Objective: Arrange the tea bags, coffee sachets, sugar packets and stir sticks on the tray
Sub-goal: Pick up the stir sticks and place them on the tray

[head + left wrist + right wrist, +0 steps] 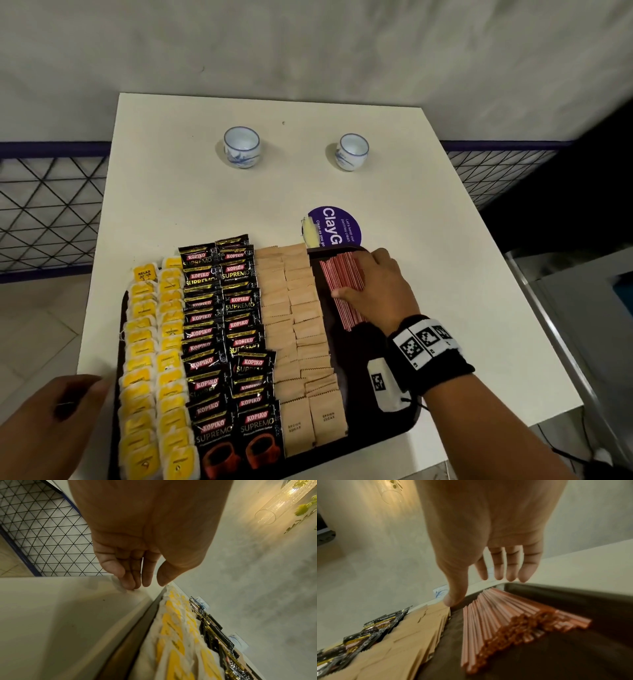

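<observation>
Dark, smooth plastic forms the tray point(383, 428), a shallow rectangle with rounded corners that sits on the near part of the pale matte bench point(191, 192). Four kinds of goods lie on it in long columns. At the left, two rows of papery white tea bags point(154, 370) with yellow tags overlap like shingles. Beside them run two rows of glossy black coffee sachets point(226, 342) with serrated ends, then two rows of flat kraft-brown sugar packets point(298, 329) with zigzag edges. At the right, a loose bundle of thin red stir sticks point(342, 294) lies on the bare tray floor, fanned at its near end.

The right hand point(376, 291) is spread over the far part of the sticks with straight, released fingers point(529, 568); the wrist view seems to show the fingertips just above them, though actual contact is hard to judge. Its thumb point(453, 599) points down by the edge of the sugar packets. The left hand point(58, 411) hangs relaxed and holds nothing, near the tray's left edge; its fingertips point(130, 584) reach the bench beside the tea bags.

Two small round porcelain cups point(241, 146) with blue markings stand at the far side, and a round purple sticker point(337, 228) lies just beyond the tray.
</observation>
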`<act>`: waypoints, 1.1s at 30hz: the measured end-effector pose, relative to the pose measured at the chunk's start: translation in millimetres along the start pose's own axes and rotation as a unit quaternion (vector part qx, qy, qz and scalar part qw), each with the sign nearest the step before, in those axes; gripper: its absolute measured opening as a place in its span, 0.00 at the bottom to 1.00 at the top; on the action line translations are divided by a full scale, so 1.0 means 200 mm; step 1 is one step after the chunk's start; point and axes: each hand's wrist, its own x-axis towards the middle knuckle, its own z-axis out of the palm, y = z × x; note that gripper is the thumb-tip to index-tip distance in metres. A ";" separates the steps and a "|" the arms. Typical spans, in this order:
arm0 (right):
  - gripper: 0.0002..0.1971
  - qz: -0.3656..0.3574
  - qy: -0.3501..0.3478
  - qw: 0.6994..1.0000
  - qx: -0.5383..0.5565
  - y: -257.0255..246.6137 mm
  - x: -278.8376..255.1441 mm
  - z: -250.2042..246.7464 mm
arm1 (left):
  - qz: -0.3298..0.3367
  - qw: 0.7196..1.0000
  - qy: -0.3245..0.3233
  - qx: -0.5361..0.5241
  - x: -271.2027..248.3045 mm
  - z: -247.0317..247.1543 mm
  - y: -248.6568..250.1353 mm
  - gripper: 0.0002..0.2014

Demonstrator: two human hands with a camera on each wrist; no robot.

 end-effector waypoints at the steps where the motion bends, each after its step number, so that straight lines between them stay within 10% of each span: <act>1: 0.42 -0.043 -0.014 0.999 -0.008 0.01 -0.01 -0.02 | 0.001 1.000 0.002 -0.002 0.00 0.00 -0.01 0.14; 7: 0.47 -0.200 -0.129 0.958 -0.158 0.06 -0.06 -0.03 | -0.007 1.000 -0.005 0.002 0.00 0.00 -0.03 0.04; 15: 0.36 -0.230 -0.153 0.937 -0.212 0.05 -0.05 -0.02 | -0.069 0.993 0.094 -0.031 0.21 0.13 -0.53 0.13; 20: 0.32 -0.234 -0.148 0.939 -0.204 0.05 -0.03 -0.02 | -0.074 0.995 0.069 -0.025 0.15 0.11 -0.36 0.08; 28: 0.14 0.033 0.062 0.994 0.079 0.30 -0.22 -0.05 | -0.110 0.992 0.031 -0.054 0.04 0.07 -0.12 0.17; 33: 0.01 0.134 -0.025 0.984 0.113 0.38 -0.32 0.00 | -0.149 0.987 0.018 -0.057 0.05 0.08 -0.15 0.17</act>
